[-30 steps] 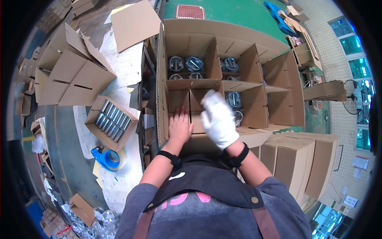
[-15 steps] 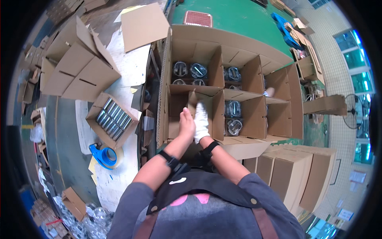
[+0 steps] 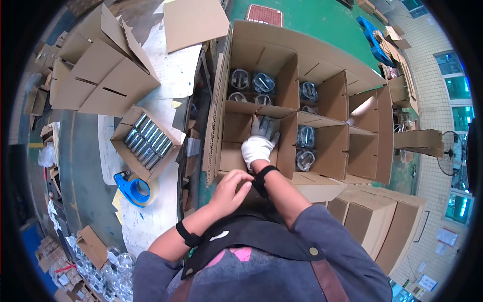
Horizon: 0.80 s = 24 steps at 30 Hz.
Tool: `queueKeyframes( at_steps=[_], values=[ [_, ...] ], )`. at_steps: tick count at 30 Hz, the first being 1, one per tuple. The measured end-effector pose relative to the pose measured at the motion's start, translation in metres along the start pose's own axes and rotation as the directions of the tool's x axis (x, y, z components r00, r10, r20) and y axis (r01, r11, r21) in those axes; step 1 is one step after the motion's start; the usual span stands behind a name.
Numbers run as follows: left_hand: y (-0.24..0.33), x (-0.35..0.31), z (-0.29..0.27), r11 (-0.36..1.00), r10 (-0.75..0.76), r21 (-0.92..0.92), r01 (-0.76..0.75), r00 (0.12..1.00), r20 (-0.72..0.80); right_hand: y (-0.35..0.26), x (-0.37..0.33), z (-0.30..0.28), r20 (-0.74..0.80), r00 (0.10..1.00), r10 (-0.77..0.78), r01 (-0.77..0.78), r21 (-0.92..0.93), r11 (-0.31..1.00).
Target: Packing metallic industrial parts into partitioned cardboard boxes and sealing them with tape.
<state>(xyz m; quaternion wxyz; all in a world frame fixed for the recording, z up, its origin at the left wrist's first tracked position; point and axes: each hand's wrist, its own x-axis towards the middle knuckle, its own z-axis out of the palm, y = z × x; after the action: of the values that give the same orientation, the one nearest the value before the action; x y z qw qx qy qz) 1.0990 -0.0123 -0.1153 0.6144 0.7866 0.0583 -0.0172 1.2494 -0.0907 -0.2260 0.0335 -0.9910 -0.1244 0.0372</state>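
1. A person looks down from above at a large cardboard box (image 3: 251, 45) split by cardboard dividers (image 3: 288, 103) into compartments.
2. The right hand (image 3: 257, 143), in a white glove, reaches down into the near-left compartment. Its fingers are spread and pressed against a bagged metal part (image 3: 269, 127) at the far end of that compartment. Whether they grip the part or only push it, I cannot tell.
3. The left hand (image 3: 230, 189), bare, hovers at the box's near edge, just beside the right wrist. Its fingers are loosely curled and hold nothing.
4. More round metal parts (image 3: 251, 83) in clear bags sit in the far-left compartment, and others (image 3: 305, 136) fill the middle compartments. The compartments at the right look empty.
5. To the left, on a table, a small open carton holds a row of metal cylinders (image 3: 147, 138). A blue tape dispenser (image 3: 132, 189) lies just below it. Flattened cardboard (image 3: 98, 75) is stacked further back.
6. Possible trouble: the part seems to lean on the divider, so it may tip or settle crooked if released. The thin divider may bend under pressure from the glove. The plastic bag looks slippery, so a loose hold may let the part drop.
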Motion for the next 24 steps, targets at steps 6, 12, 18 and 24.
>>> queueKeyframes(
  at_steps=[6,12,18,24],
  values=[
    [0.007,-0.014,-0.005,0.998,-0.065,-0.003,0.065,0.997,-0.032,0.016,-0.042,0.019,0.019,0.991,-0.129,0.13,-0.029,0.991],
    [0.019,-0.017,-0.011,0.997,0.082,0.005,-0.082,0.992,-0.092,-0.033,-0.005,-0.025,0.533,0.84,-0.103,-0.146,0.404,0.903],
    [0.047,0.008,-0.012,0.883,0.466,0.162,-0.44,0.862,-0.201,-0.073,-0.007,-0.099,0.343,0.936,-0.077,-0.191,0.681,0.707],
    [0.004,0.067,0.023,0.968,0.217,0.229,-0.097,0.782,-0.585,0.013,0.008,-0.043,0.234,0.971,-0.037,-0.154,0.742,0.653]
  ],
)
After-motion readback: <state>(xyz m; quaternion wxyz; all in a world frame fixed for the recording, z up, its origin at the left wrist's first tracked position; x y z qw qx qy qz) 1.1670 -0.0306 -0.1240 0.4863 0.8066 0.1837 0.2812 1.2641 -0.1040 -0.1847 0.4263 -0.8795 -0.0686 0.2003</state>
